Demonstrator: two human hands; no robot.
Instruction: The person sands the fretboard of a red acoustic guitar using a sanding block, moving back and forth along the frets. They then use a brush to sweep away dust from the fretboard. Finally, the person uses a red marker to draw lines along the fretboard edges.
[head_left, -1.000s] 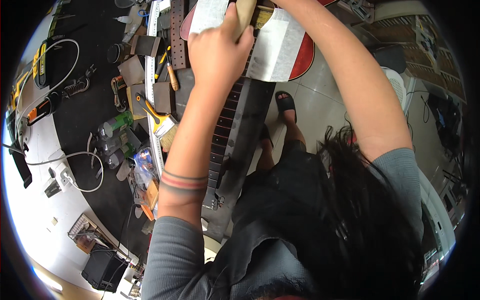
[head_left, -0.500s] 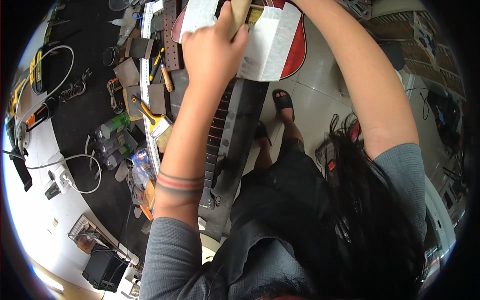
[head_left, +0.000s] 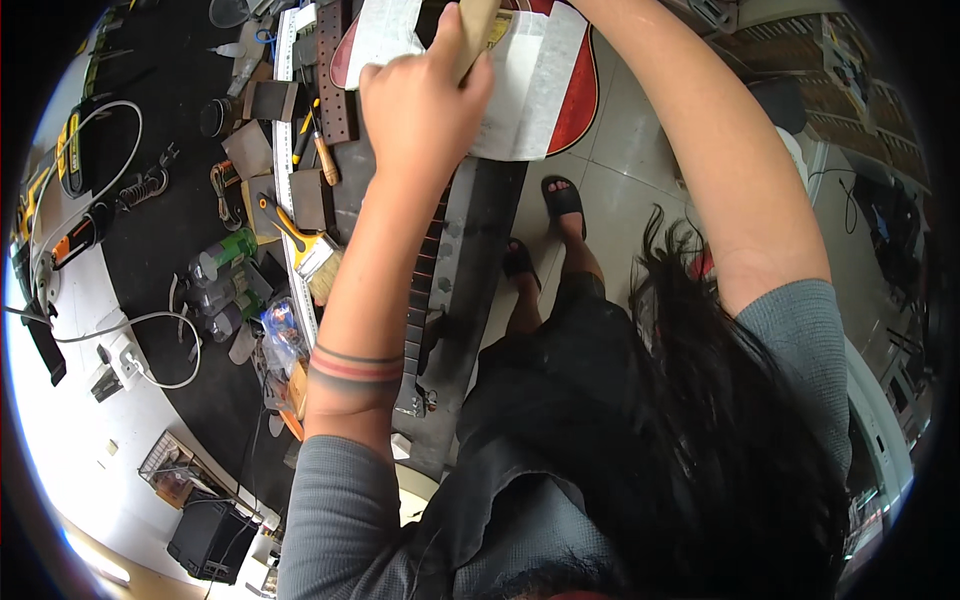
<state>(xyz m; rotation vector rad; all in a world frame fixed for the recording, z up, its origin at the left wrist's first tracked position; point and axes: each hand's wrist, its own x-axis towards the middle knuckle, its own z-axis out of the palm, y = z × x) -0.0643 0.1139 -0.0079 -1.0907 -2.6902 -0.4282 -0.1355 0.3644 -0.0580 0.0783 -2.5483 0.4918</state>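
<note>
My left hand [head_left: 418,115] is closed around a tan, flat-sided bar [head_left: 478,38] that looks like wood; its far end runs out of the picture's top edge. Below the hand lies a guitar, its red body [head_left: 577,108] largely covered by white masking sheets [head_left: 520,100] on both sides of the strip under the bar. The guitar's dark fretted neck [head_left: 424,270] points back toward me along the bench, partly hidden by my left forearm. From the right, my right arm [head_left: 720,150] reaches up past the guitar body, and its hand is beyond the top edge.
On the dark bench [head_left: 215,420] to the left lie a long steel ruler [head_left: 284,130], a paintbrush [head_left: 305,245], a wooden-handled tool [head_left: 325,155], a drilled brown strip [head_left: 336,80], several bottles [head_left: 225,280] and cables. Tiled floor [head_left: 640,150] shows at the right.
The whole scene has shifted slightly left in the picture. My left hand keeps its hold on the bar and sits a little differently over the guitar body.
</note>
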